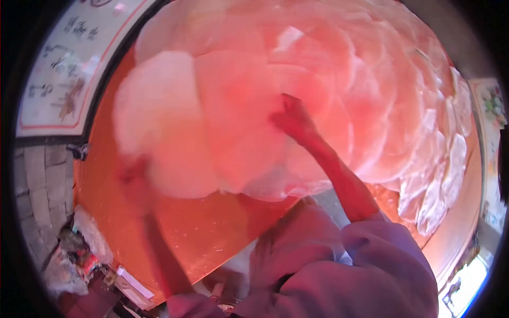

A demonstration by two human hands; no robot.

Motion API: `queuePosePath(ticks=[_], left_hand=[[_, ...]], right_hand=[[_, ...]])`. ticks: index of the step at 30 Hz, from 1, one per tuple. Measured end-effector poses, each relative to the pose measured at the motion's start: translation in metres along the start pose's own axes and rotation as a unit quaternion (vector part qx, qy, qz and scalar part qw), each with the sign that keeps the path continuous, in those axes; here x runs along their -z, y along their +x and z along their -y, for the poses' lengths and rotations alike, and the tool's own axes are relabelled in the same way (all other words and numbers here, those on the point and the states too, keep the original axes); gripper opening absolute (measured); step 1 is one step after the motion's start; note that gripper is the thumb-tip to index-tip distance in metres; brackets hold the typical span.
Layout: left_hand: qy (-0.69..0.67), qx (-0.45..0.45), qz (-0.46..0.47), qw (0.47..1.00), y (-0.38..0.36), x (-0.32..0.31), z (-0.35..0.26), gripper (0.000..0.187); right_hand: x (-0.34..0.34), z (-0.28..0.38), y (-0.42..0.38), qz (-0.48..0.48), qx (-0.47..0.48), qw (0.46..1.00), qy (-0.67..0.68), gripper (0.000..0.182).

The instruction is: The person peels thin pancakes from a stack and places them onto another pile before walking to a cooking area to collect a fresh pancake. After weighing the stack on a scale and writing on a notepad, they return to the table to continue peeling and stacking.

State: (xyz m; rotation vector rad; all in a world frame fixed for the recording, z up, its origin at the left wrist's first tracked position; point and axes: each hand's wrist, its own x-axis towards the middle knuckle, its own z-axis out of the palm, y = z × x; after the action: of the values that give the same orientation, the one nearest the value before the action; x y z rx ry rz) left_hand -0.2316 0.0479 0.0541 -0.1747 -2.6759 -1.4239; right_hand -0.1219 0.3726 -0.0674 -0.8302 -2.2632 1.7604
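Many thin, round, translucent pale sheets lie overlapping across an orange-brown tabletop. My left hand is at the lower left edge of the leftmost, whitest sheet. Motion smears its fingers, so I cannot tell whether they grip that edge. Over the middle of the spread is my right hand, its thumb and forefinger apart and low over the sheets. The right forearm reaches up across the near edge of the pile.
A white board with dark handwriting leans at the upper left beside grey brick paving. Plastic bags and other clutter sit at the lower left. Crinkled, glossy sheets hang near the table's right side.
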Motion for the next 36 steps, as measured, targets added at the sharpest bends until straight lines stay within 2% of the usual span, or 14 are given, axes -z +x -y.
queuePosePath(ticks=[3,5,8,14,16,17,20,21,22,24,27,33,34,36], left_hand=[[0.048,-0.094,0.024,0.994,0.045,0.062,-0.004,0.041],[0.05,-0.117,0.055,0.99,0.061,0.086,-0.017,0.043],[0.069,-0.105,0.102,0.987,0.061,0.094,-0.044,0.043],[0.005,-0.129,0.18,0.975,0.105,0.119,-0.036,0.044],[0.165,-0.164,0.088,0.969,0.126,0.129,-0.023,0.049],[0.251,-0.179,0.031,0.951,0.132,0.137,-0.022,0.051],[0.077,-0.214,0.101,0.969,0.136,0.147,-0.034,0.047],[0.034,-0.206,0.115,0.971,0.14,0.154,-0.044,0.042],[0.073,-0.208,0.111,0.969,0.143,0.163,-0.057,0.043],[0.147,-0.211,0.105,0.961,0.148,0.18,-0.085,0.046],[0.335,-0.341,0.037,0.877,0.166,0.196,-0.114,0.042],[0.445,-0.356,0.006,0.822,0.099,0.157,-0.204,0.04],[0.425,-0.363,0.012,0.829,0.109,0.162,-0.211,0.039],[0.3,-0.312,0.064,0.899,0.099,0.169,-0.243,0.037]], right_hand=[[-0.02,-0.031,0.0,-0.057,0.034,0.991,-0.118,0.064],[0.0,-0.014,-0.005,-0.022,-0.02,0.995,-0.091,0.065],[0.029,-0.006,-0.049,-0.13,0.092,0.982,-0.099,0.062],[0.064,-0.029,-0.19,-0.117,0.072,0.986,-0.093,0.054],[0.06,-0.057,-0.238,-0.145,-0.004,0.988,-0.042,0.05],[0.067,-0.047,-0.257,-0.179,0.04,0.98,-0.075,0.046],[0.08,-0.045,-0.293,-0.197,-0.062,0.977,-0.051,0.039],[0.082,-0.05,-0.301,-0.217,-0.047,0.975,-0.025,0.04],[0.087,-0.046,-0.308,-0.221,-0.047,0.972,-0.057,0.04],[0.091,-0.039,-0.324,-0.198,-0.06,0.976,-0.064,0.042],[0.091,-0.048,-0.345,-0.166,-0.062,0.981,-0.077,0.042],[0.07,-0.047,-0.336,-0.073,-0.056,0.996,-0.013,0.04],[0.068,-0.04,-0.331,-0.056,-0.052,0.997,0.001,0.04],[0.066,-0.032,-0.321,-0.025,-0.047,0.997,0.046,0.04]])
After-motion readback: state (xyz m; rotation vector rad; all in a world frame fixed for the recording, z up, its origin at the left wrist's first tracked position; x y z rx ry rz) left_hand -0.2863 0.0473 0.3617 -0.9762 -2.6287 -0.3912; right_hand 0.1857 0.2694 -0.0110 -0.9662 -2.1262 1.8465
